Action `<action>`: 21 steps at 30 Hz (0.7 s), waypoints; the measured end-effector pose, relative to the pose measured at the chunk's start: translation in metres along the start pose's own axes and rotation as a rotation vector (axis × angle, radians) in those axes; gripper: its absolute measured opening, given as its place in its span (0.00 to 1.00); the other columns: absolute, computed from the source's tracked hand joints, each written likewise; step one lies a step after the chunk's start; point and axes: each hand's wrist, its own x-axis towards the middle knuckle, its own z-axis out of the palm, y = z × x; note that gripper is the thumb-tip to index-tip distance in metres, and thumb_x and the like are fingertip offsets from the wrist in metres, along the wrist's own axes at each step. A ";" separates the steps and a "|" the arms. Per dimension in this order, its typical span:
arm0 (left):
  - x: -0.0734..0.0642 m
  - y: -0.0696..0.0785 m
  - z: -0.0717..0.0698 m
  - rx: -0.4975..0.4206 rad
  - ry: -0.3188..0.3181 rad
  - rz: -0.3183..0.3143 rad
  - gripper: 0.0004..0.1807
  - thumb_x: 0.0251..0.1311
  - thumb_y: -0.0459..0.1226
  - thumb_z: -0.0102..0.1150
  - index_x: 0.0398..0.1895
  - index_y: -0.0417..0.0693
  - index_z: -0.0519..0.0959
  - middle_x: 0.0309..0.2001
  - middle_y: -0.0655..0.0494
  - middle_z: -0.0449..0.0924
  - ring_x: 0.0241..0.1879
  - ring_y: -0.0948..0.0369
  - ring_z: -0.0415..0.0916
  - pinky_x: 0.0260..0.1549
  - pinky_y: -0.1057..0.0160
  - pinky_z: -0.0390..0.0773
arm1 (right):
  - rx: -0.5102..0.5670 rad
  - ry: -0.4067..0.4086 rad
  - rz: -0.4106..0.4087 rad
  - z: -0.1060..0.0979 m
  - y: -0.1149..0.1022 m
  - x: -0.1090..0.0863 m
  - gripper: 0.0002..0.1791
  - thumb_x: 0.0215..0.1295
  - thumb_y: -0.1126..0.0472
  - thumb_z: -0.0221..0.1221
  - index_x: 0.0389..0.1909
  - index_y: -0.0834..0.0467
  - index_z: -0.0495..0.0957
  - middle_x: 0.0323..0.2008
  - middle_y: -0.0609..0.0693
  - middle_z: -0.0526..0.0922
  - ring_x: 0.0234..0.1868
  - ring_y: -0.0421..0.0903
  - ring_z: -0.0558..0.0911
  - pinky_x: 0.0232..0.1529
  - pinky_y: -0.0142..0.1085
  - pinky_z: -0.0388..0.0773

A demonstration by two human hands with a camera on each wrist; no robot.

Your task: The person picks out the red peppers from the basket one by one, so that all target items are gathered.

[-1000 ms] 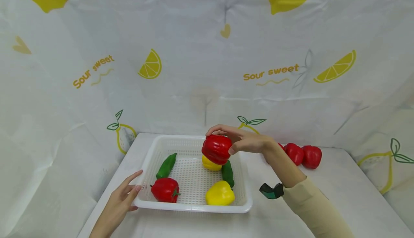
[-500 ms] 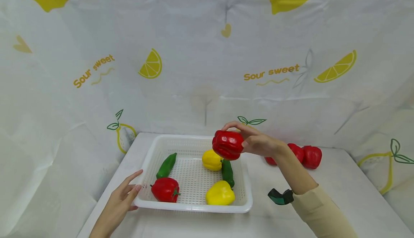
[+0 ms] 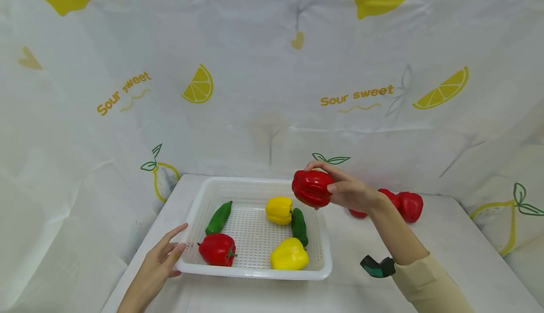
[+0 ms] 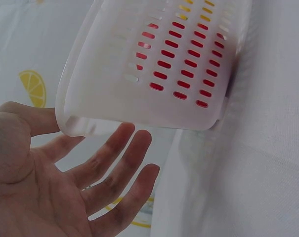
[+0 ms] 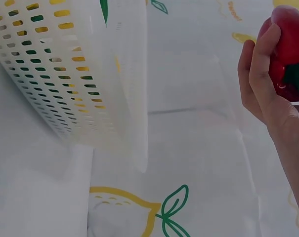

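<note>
My right hand grips a red bell pepper by its side, up over the right back corner of a white plastic basket. The right wrist view shows the pepper's green stem near the palm. At the basket's left rim, my left hand has its thumb and index tips touching the edge, its other fingers loosely extended. Inside lie a red bell pepper, two yellow bell peppers, and two long green peppers.
To the right of the basket, several red bell peppers sit on the white-covered table, partly hidden behind the right forearm. A lemon-print cloth hangs at the back. A dark strap piece shows by the right sleeve.
My right hand has moved right with the red bell pepper, from above the back yellow pepper to the basket's right edge, uncovering that yellow pepper. The left hand has stayed still.
</note>
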 end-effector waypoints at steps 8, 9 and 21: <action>-0.001 0.000 0.000 0.000 -0.001 -0.004 0.35 0.78 0.55 0.59 0.83 0.63 0.64 0.65 0.35 0.82 0.57 0.47 0.86 0.43 0.44 0.93 | -0.295 0.158 0.002 0.003 0.000 -0.016 0.31 0.72 0.66 0.61 0.72 0.44 0.67 0.69 0.43 0.77 0.67 0.44 0.79 0.57 0.40 0.89; -0.001 0.001 0.000 -0.003 0.000 -0.005 0.35 0.78 0.55 0.59 0.83 0.63 0.64 0.65 0.35 0.82 0.57 0.47 0.86 0.43 0.44 0.93 | -0.326 0.175 0.001 0.004 -0.001 -0.017 0.31 0.72 0.66 0.61 0.72 0.45 0.67 0.69 0.43 0.77 0.67 0.44 0.78 0.57 0.41 0.90; -0.002 0.000 -0.001 -0.011 0.001 0.006 0.35 0.78 0.55 0.60 0.83 0.63 0.64 0.64 0.36 0.82 0.56 0.48 0.86 0.43 0.44 0.93 | -0.428 0.433 0.005 0.010 -0.002 -0.033 0.39 0.65 0.70 0.67 0.74 0.47 0.65 0.67 0.43 0.79 0.66 0.44 0.80 0.55 0.42 0.91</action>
